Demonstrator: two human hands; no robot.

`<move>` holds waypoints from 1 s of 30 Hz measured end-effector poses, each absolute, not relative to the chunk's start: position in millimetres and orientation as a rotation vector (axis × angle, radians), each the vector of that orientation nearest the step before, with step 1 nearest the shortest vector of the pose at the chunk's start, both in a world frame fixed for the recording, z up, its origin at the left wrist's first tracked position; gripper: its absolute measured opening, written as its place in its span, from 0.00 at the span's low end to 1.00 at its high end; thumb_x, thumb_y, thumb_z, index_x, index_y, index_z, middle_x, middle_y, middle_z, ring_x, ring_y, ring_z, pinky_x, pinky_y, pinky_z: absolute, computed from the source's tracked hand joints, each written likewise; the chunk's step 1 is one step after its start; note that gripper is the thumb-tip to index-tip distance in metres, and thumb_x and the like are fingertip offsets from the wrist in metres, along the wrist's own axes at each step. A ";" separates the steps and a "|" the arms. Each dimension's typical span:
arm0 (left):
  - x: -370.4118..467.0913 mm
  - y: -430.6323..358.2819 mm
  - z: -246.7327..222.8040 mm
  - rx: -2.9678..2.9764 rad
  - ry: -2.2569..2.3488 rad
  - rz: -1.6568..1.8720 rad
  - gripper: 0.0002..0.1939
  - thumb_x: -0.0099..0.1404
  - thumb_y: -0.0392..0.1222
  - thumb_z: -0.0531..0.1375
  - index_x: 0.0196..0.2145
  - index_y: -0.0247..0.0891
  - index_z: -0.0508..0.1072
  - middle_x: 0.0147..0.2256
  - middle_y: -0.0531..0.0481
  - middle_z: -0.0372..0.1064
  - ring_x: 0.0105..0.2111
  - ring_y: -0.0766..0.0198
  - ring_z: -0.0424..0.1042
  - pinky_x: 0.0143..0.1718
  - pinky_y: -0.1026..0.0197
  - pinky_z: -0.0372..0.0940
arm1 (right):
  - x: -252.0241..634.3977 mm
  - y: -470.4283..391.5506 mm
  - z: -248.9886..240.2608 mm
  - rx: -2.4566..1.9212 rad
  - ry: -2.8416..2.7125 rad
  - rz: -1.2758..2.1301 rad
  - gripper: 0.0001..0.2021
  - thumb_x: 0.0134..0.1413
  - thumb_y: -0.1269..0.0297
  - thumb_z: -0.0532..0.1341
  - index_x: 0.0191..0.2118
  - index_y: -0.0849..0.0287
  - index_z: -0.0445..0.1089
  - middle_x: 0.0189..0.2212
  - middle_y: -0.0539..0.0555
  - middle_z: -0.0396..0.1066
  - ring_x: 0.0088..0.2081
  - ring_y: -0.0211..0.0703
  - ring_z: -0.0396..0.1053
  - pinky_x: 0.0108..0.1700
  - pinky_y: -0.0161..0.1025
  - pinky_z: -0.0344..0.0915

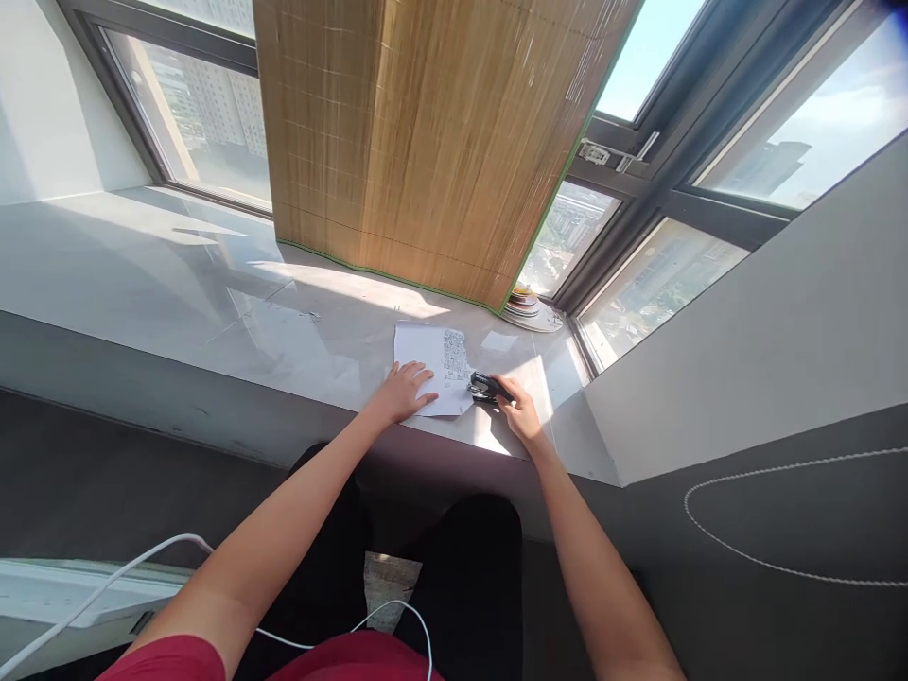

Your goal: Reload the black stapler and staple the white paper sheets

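Observation:
A white sheet of paper (418,342) with a block of dark print lies on the window sill; whether it is one sheet or several I cannot tell. My left hand (404,390) rests flat on its left part with the fingers spread. At the paper's lower right edge is a black stapler (488,388), its front end at the paper's corner. My right hand (522,412) is wrapped round the stapler's rear end. The palm side of that hand is hidden.
Behind the paper hangs a bamboo blind (440,142) with a green edge. A small white slip (498,340) lies to the paper's right. Stacked round discs (533,314) stand in the window corner. The pale sill (177,293) runs left; a white cable (170,541) crosses near my left arm.

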State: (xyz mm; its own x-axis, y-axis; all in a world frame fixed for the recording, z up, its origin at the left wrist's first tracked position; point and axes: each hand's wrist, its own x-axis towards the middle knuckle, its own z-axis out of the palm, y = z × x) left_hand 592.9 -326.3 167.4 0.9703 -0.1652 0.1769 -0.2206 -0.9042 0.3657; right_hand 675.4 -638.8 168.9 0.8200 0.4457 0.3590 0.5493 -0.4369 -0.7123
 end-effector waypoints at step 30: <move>567.2 -374.9 162.8 2.666 -0.505 0.206 0.25 0.79 0.50 0.52 0.71 0.56 0.67 0.76 0.52 0.50 0.76 0.46 0.49 0.76 0.36 0.39 | 637.9 -564.5 172.9 -2.633 -0.789 -0.606 0.28 0.70 0.70 0.49 0.69 0.46 0.68 0.56 0.60 0.71 0.58 0.56 0.64 0.70 0.68 0.49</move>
State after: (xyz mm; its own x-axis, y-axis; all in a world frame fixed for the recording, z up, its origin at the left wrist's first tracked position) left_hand 567.2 -374.9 162.8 0.9231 -0.3169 0.2179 -0.3789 -0.8469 0.3731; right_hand 637.9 -564.5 172.9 0.7567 0.4413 0.4824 0.5797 -0.7941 -0.1829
